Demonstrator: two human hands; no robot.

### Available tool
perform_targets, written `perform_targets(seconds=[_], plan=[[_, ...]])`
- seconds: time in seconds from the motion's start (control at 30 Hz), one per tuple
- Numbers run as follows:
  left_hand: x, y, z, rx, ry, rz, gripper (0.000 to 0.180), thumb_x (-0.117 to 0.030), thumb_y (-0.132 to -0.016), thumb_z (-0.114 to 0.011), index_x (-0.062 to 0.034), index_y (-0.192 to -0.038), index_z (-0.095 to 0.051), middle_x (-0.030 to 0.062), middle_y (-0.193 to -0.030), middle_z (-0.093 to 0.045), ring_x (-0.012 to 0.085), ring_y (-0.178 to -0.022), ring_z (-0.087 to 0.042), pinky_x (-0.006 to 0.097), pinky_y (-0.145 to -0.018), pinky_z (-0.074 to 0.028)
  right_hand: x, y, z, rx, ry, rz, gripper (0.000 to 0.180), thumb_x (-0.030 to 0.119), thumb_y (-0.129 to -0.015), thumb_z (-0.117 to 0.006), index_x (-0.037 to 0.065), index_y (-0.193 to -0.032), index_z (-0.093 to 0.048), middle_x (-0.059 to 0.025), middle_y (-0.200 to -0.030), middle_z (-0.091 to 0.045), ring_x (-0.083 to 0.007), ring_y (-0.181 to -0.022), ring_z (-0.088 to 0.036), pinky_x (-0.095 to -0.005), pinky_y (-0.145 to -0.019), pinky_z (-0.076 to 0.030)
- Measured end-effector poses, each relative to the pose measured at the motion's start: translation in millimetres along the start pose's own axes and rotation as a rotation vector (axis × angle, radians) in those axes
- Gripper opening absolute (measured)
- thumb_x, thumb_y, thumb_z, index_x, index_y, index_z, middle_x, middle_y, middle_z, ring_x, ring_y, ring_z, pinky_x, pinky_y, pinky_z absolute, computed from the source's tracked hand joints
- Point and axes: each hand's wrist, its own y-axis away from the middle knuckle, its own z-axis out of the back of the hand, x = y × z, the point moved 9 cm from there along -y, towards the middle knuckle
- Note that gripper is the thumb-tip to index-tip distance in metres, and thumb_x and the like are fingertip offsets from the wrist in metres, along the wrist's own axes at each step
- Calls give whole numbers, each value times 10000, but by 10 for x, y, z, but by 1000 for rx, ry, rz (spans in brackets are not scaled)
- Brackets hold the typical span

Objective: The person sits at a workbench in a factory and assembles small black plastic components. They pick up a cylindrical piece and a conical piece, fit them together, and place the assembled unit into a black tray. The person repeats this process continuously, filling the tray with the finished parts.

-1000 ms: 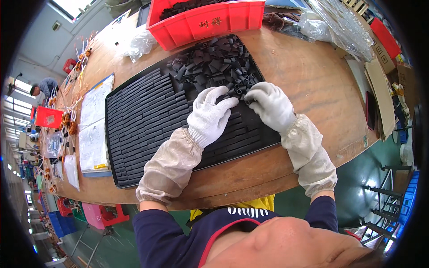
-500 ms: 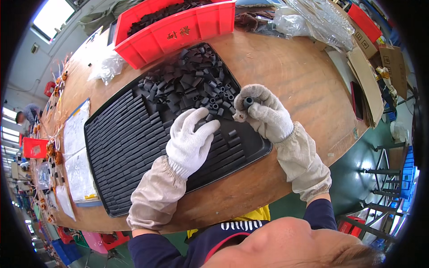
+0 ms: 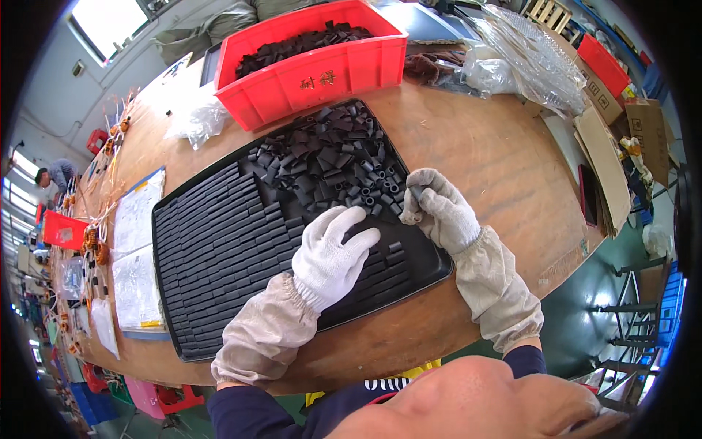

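A black tray [image 3: 428,267] lies on the table in front of me. Short black tubes [image 3: 219,241] fill its left and near part in tight, even rows, while a loose heap of black tube pieces [image 3: 329,154] covers its far part. Over the near rows hovers my left hand [image 3: 325,256] in a white glove, fingers bent but apart, nothing visible between them. At the tray's right edge my right hand [image 3: 447,212], in a greyer glove, pinches a small black tube [image 3: 416,192], mostly covered by the fingers. Two tubes [image 3: 395,252] sit slightly off the rows between the hands.
Beyond the tray stands a red bin [image 3: 314,80] with more black pieces. Papers [image 3: 139,249] lie left of the tray, near a clear plastic bag [image 3: 196,121]. Plastic wrap [image 3: 523,58] and cardboard [image 3: 603,168] occupy the right side. A person [image 3: 58,175] is far left.
The whole scene sits lower in the picture as the view tilts up. The tube in my right hand has turned from end-on and is now more covered by the fingers.
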Motion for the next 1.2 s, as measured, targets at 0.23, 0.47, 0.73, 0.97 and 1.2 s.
perform_targets(seconds=[0.23,0.47,0.73,0.97,1.2], plan=[[-93,-22,-76,90,19,-111,475,-119,-739,-786,-151,-1200,-676,111,-1298,-593,370,-1185,-574,475,-960,-508,-22,-17,-60,22,-14,-25,382,293,-1013,-667,6,-1241,-562,-52,-853,-601,-161,-741,-593,-331,-746,-537],[-170,27,-217,184,8,-194,476,-225,-782,-777,-148,-1235,-651,87,-1279,-593,344,-1210,-563,464,-957,-513,-9,-5,-37,80,11,-11,357,314,-1022,-650,16,-1198,-561,-40,-828,-582,-149,-734,-579,-311,-725,-521],[-113,61,-295,219,2,-163,411,-261,-829,-751,-162,-1215,-652,66,-1241,-605,313,-1220,-562,461,-990,-502,-19,14,-47,0,60,-42,356,278,-1016,-657,12,-1232,-563,-56,-917,-634,-143,-755,-584,-308,-753,-528],[-97,82,-312,221,2,-149,426,-273,-830,-748,-161,-1227,-645,62,-1267,-604,311,-1223,-560,463,-995,-498,-8,-10,-37,-135,-111,-45,368,220,-1018,-645,-12,-1290,-558,-64,-912,-636,-154,-744,-567,-322,-784,-506],[-92,89,-292,196,-10,-130,427,-289,-823,-755,-170,-1219,-648,51,-1266,-602,292,-1221,-563,462,-1006,-497,27,-34,99,-39,-100,36,360,249,-1019,-649,-6,-1259,-566,-41,-807,-560,-151,-689,-504,-302,-668,-440]])
